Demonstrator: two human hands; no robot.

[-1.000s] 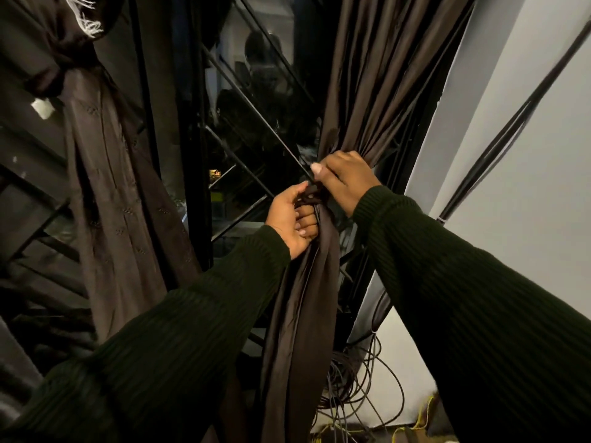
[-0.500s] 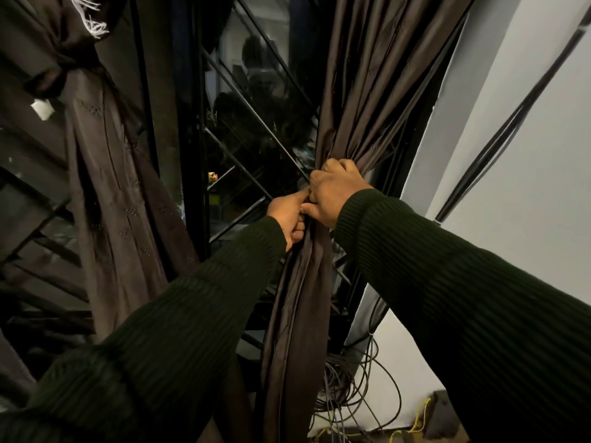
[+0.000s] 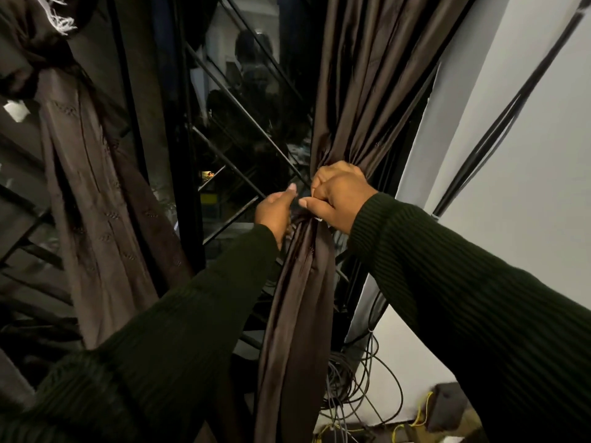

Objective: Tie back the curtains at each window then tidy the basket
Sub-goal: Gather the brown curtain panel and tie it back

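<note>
A tall dark window (image 3: 256, 129) with diagonal bars fills the middle of the view, with a pale wall (image 3: 527, 155) to its right. A brown curtain (image 3: 358, 91) hangs at the window's right edge, gathered into a tight bunch at mid-height and falling in one narrow fold toward the floor. Left of the window, a second curtain (image 3: 92, 219) is already knotted up high and hangs loose below the knot. A tangle of dark cables (image 3: 355, 385) lies on the floor beside the gathered curtain's foot. The right hand (image 3: 340, 199) has its fingers curled tight around the bunched fabric at the gather. The left hand (image 3: 276, 209) is just beside it, thumb and fingers pinching a dark bit at the same gather; whether that is a tie or curtain fabric, I cannot tell.
</note>
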